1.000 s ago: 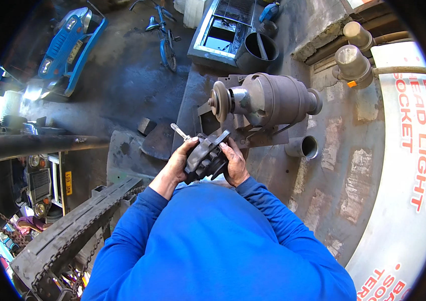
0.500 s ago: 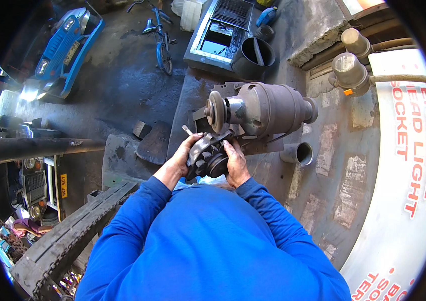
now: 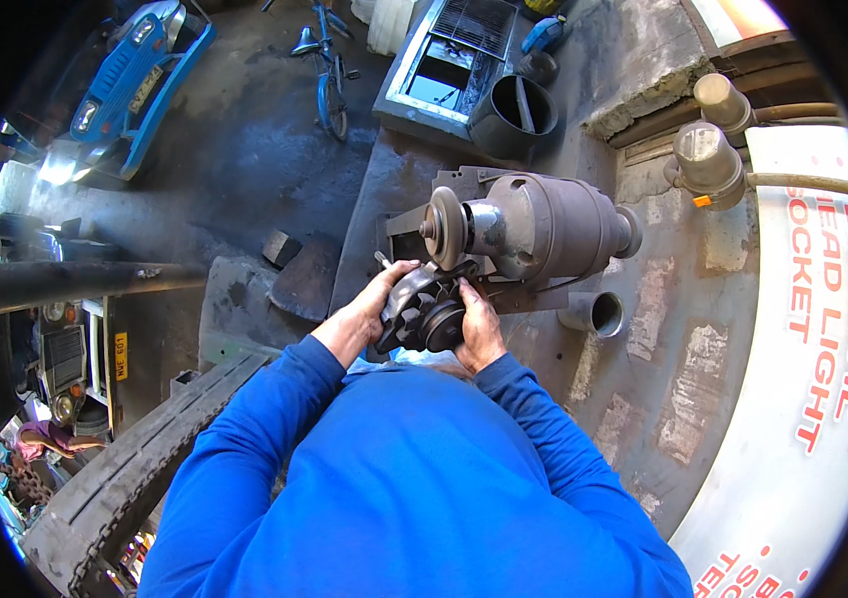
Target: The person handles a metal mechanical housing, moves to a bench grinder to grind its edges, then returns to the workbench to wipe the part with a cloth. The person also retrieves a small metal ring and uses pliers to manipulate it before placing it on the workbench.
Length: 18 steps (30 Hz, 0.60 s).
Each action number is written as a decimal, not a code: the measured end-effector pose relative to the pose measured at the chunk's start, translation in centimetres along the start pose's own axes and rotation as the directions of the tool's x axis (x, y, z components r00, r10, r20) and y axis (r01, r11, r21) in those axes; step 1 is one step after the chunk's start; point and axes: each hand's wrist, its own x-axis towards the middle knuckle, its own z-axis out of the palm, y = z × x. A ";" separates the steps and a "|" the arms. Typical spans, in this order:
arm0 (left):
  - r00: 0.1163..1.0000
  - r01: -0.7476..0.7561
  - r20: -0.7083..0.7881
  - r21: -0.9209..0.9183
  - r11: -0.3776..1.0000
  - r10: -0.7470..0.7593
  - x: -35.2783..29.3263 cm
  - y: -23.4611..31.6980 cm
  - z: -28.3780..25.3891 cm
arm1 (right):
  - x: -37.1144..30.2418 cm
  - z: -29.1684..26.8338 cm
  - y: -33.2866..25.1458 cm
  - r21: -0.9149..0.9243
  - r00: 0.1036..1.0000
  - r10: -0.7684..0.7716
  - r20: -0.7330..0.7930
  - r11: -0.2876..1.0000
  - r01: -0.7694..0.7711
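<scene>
Gripped a dark machine part (image 3: 416, 299) in the left hand (image 3: 366, 311) and right hand (image 3: 481, 331), close in front of the body and just off the near edge of the metal base plate (image 3: 540, 296), toward its left end. Closed the fingers (image 3: 401, 271) of both hands on the part, left hand around its left side, right hand against its right side beside a round grooved pulley (image 3: 444, 326). Could not tell the position of the fingers hidden underneath. Held the pulley and a ring of black fan blades (image 3: 411, 327) facing upward. Stood before a grey-brown motor (image 3: 558, 227) mounted on the plate, with a round wheel (image 3: 449, 227) near the plate's left edge. Could not make out touch or gap between part and wheel. Had an open metal cup (image 3: 605, 315) just beside the plate's near right corner. Saw, beyond the far edge, a dark bucket (image 3: 504, 130) next to a metal-framed box (image 3: 399, 92). Noticed a blue bicycle (image 3: 332, 95) on the floor (image 3: 234, 149), well apart to the left, and a white banner (image 3: 743, 429) with red lettering along the right.
</scene>
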 end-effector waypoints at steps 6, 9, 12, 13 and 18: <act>0.999 0.042 -0.004 0.059 0.997 -0.042 -0.9 0.4 0.0 | 0.2 -0.2 0.5 0.294 0.964 0.264 0.035 0.919 -0.262; 0.994 0.109 0.009 0.074 0.991 -0.110 -1.4 0.7 0.2 | -0.6 0.0 0.5 0.321 0.928 0.366 0.074 0.872 -0.369; 0.981 0.176 0.079 0.039 0.984 -0.178 -1.2 1.1 0.6 | -1.4 0.5 0.3 0.354 0.919 0.388 0.070 0.852 -0.386; 0.979 0.188 0.047 0.131 0.973 -0.196 -1.0 1.4 0.7 | -1.7 0.6 0.1 0.367 0.925 0.375 0.060 0.853 -0.370; 0.959 0.233 0.096 0.274 0.933 -0.268 0.5 2.6 1.3 | -2.9 0.7 -1.5 0.323 0.897 0.442 -0.019 0.852 -0.413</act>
